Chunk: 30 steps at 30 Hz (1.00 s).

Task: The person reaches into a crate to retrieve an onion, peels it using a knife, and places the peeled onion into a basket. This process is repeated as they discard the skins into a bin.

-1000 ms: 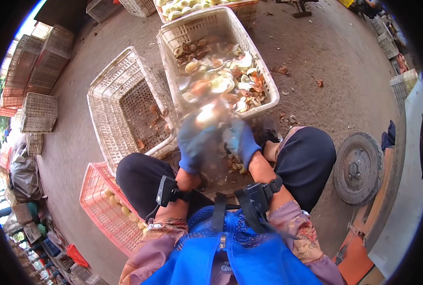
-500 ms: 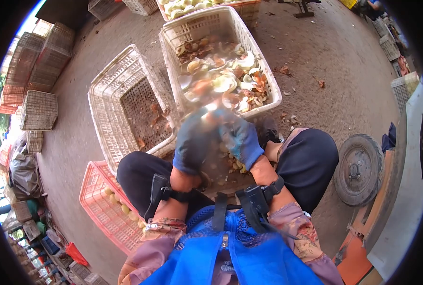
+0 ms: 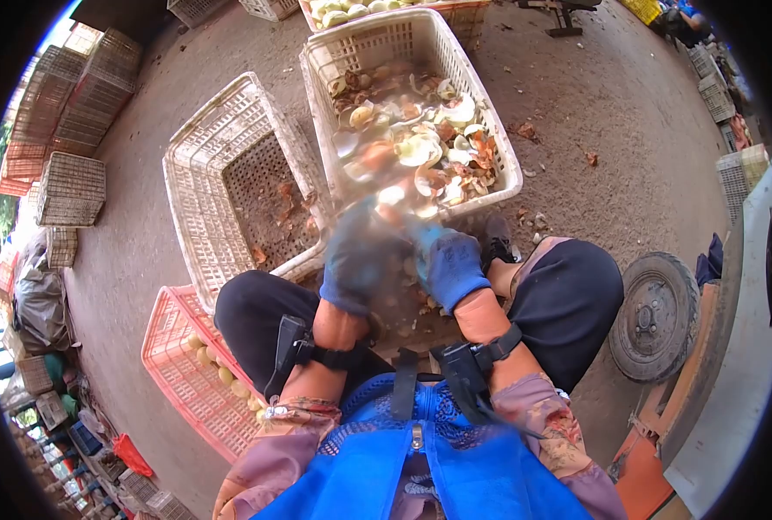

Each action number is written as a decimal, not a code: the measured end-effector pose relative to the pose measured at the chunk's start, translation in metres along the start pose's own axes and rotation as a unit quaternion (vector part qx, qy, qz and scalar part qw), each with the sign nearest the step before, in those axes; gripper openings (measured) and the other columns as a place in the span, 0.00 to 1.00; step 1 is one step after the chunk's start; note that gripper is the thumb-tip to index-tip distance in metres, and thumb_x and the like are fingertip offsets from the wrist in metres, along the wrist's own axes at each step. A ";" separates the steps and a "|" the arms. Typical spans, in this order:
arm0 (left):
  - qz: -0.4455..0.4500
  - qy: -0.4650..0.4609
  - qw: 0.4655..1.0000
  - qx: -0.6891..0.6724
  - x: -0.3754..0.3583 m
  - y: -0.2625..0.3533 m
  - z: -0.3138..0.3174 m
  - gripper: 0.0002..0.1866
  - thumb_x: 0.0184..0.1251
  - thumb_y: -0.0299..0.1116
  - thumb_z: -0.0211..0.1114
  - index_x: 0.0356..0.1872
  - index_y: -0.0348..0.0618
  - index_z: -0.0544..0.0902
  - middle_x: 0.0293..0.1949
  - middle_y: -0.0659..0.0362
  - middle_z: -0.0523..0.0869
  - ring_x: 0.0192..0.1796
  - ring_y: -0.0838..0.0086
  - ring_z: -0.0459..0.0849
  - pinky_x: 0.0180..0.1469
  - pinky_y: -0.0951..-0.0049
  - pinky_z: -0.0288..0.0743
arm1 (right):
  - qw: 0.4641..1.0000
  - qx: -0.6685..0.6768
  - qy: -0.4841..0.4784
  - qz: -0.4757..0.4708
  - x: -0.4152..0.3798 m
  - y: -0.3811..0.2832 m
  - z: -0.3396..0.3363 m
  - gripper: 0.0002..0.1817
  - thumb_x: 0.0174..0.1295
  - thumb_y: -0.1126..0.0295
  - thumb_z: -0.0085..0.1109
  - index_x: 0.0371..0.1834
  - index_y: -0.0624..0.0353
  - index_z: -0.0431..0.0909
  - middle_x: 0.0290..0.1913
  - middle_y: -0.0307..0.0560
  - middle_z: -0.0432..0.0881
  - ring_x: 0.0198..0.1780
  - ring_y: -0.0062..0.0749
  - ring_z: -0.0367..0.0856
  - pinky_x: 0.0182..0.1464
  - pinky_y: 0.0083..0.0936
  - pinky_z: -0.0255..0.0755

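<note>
Both hands wear blue-grey gloves and meet between the knees, at the near edge of a white crate (image 3: 509,178) of pale and brown onion peelings (image 3: 420,149). My left hand (image 3: 355,260) is closed around something that a blurred patch hides. Close beside it, my right hand (image 3: 448,260) has its fingers bent inward, also closed on something I cannot make out. A pale, blurred round shape (image 3: 392,196) shows at the fingertips. Below the hands, a few pale onions lie on the ground, partly covered by the blur.
An off-white crate (image 3: 186,186) with scraps in it leans left of the peelings crate. A pink crate (image 3: 178,347) holding onions stands by my left knee. At the right are a wheel (image 3: 654,317) and a grey panel. Stacked crates (image 3: 72,195) line the far left.
The view has shifted slightly, so the crates sit a little further right and higher. My right hand has turned slightly and lies a little apart from my left hand.
</note>
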<state>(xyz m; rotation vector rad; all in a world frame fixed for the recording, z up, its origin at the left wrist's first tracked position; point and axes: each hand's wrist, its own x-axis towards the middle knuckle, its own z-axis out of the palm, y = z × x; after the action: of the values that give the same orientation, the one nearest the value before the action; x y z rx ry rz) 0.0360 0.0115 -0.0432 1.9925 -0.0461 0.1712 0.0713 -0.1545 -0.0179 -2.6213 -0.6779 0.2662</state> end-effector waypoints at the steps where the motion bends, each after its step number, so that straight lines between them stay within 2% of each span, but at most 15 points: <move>1: -0.053 0.032 0.990 -0.129 -0.001 -0.003 0.004 0.18 0.70 0.31 0.62 0.59 0.38 0.77 0.52 0.54 0.84 0.53 0.62 0.83 0.55 0.62 0.81 | 1.000 -0.015 -0.010 0.004 0.000 0.001 0.002 0.22 0.55 0.63 0.63 0.55 0.45 0.78 0.39 0.51 0.84 0.40 0.49 0.86 0.39 0.46 0.79; 3: -0.105 0.063 0.959 -0.256 -0.002 -0.013 0.008 0.17 0.70 0.31 0.62 0.58 0.39 0.78 0.52 0.54 0.84 0.51 0.62 0.84 0.53 0.62 0.82 | 0.999 -0.031 -0.019 0.008 0.000 0.002 0.003 0.20 0.56 0.63 0.61 0.55 0.45 0.78 0.39 0.51 0.84 0.40 0.49 0.86 0.38 0.46 0.79; 6: 0.020 0.032 0.998 -0.044 -0.003 -0.018 0.005 0.16 0.70 0.31 0.62 0.56 0.41 0.79 0.50 0.53 0.85 0.50 0.62 0.84 0.53 0.60 0.82 | 0.998 -0.040 0.050 -0.028 -0.002 -0.001 0.001 0.17 0.60 0.71 0.54 0.54 0.49 0.75 0.32 0.46 0.84 0.31 0.44 0.87 0.29 0.42 0.79; 7: -0.107 0.041 0.906 -0.407 -0.002 -0.017 0.006 0.15 0.69 0.31 0.63 0.55 0.41 0.80 0.50 0.53 0.85 0.49 0.62 0.84 0.53 0.60 0.82 | 0.999 -0.047 0.016 -0.001 -0.001 -0.002 -0.002 0.17 0.59 0.67 0.57 0.53 0.46 0.77 0.35 0.48 0.84 0.35 0.46 0.87 0.32 0.44 0.79; 8: -0.218 0.045 0.672 -0.706 0.000 -0.013 0.007 0.15 0.69 0.32 0.63 0.54 0.42 0.80 0.50 0.53 0.85 0.48 0.62 0.85 0.53 0.59 0.82 | 0.998 -0.054 -0.019 0.026 0.000 -0.002 -0.003 0.18 0.57 0.64 0.60 0.53 0.44 0.79 0.39 0.50 0.84 0.38 0.48 0.86 0.36 0.46 0.79; 12: -0.231 0.049 0.678 -0.696 0.001 -0.002 0.006 0.13 0.69 0.31 0.63 0.52 0.42 0.81 0.49 0.53 0.85 0.48 0.62 0.85 0.53 0.58 0.82 | 0.995 -0.088 -0.028 0.047 0.003 -0.005 -0.003 0.18 0.57 0.64 0.61 0.52 0.43 0.80 0.39 0.48 0.84 0.38 0.46 0.86 0.35 0.45 0.79; 15: -0.196 0.050 0.774 -0.600 0.000 -0.017 0.012 0.13 0.67 0.30 0.63 0.51 0.42 0.81 0.47 0.54 0.84 0.48 0.62 0.84 0.53 0.58 0.82 | 0.989 -0.136 0.006 0.058 0.002 -0.004 0.004 0.15 0.59 0.64 0.61 0.51 0.44 0.80 0.39 0.48 0.84 0.38 0.46 0.86 0.34 0.45 0.79; 17: -0.086 0.107 0.953 -0.272 -0.004 -0.042 0.020 0.15 0.66 0.28 0.63 0.53 0.42 0.79 0.44 0.56 0.83 0.48 0.64 0.84 0.54 0.60 0.82 | 0.993 -0.016 0.043 0.105 0.004 0.007 0.021 0.15 0.61 0.69 0.59 0.52 0.49 0.81 0.33 0.41 0.83 0.32 0.33 0.85 0.29 0.33 0.77; 18: -0.086 0.107 0.953 -0.272 0.000 -0.022 0.016 0.15 0.66 0.28 0.63 0.53 0.42 0.79 0.44 0.56 0.83 0.48 0.64 0.84 0.54 0.60 0.82 | 0.993 -0.016 0.043 0.105 0.008 0.014 0.026 0.15 0.61 0.69 0.59 0.52 0.49 0.81 0.33 0.41 0.83 0.32 0.33 0.85 0.29 0.33 0.77; 20: -0.200 0.061 0.717 -0.665 0.013 0.038 0.004 0.16 0.64 0.26 0.62 0.54 0.42 0.79 0.43 0.56 0.82 0.48 0.64 0.84 0.54 0.61 0.81 | 0.866 0.467 0.066 0.167 0.016 0.030 0.028 0.11 0.64 0.64 0.56 0.44 0.55 0.82 0.32 0.46 0.84 0.33 0.42 0.85 0.37 0.36 0.79; 21: -0.199 0.060 0.717 -0.666 0.012 0.025 0.007 0.16 0.64 0.26 0.62 0.54 0.42 0.79 0.43 0.56 0.82 0.48 0.64 0.84 0.54 0.61 0.81 | 0.866 0.466 0.067 0.166 0.019 0.032 0.029 0.11 0.64 0.64 0.56 0.44 0.55 0.82 0.32 0.46 0.84 0.33 0.42 0.85 0.37 0.36 0.79; 23: 0.022 0.055 0.997 -0.057 0.005 -0.013 0.008 0.19 0.64 0.24 0.60 0.56 0.41 0.76 0.46 0.55 0.82 0.49 0.63 0.84 0.54 0.62 0.81 | 0.962 0.240 0.121 -0.048 0.023 0.032 0.031 0.13 0.66 0.61 0.56 0.43 0.57 0.83 0.34 0.48 0.85 0.33 0.46 0.84 0.37 0.36 0.77; 27: -0.034 0.064 0.980 -0.183 0.010 0.003 0.007 0.22 0.64 0.24 0.59 0.60 0.41 0.74 0.49 0.54 0.81 0.49 0.62 0.84 0.54 0.63 0.81 | 0.900 0.396 0.175 -0.045 0.014 0.005 0.004 0.11 0.67 0.64 0.56 0.45 0.57 0.82 0.34 0.54 0.84 0.34 0.50 0.83 0.37 0.39 0.75; 29: 0.277 0.061 0.917 0.281 0.019 0.034 -0.007 0.24 0.68 0.26 0.59 0.65 0.43 0.71 0.51 0.52 0.82 0.49 0.62 0.84 0.53 0.64 0.81 | 0.891 0.395 0.215 -0.059 0.014 0.006 0.008 0.10 0.66 0.65 0.57 0.45 0.55 0.81 0.33 0.56 0.83 0.35 0.52 0.82 0.38 0.40 0.75; 30: 0.277 0.060 0.917 0.280 0.015 0.023 -0.002 0.24 0.68 0.26 0.59 0.65 0.43 0.71 0.51 0.52 0.82 0.49 0.62 0.84 0.53 0.64 0.81 | 0.903 0.369 0.215 -0.043 0.011 0.003 0.000 0.09 0.66 0.65 0.57 0.45 0.56 0.81 0.33 0.56 0.82 0.35 0.54 0.82 0.39 0.40 0.75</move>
<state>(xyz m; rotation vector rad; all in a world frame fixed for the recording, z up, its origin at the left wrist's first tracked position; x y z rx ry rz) 0.0484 0.0048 -0.0197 2.4892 -0.5405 0.7428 0.0819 -0.1518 -0.0197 -1.8239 -0.4203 -0.0813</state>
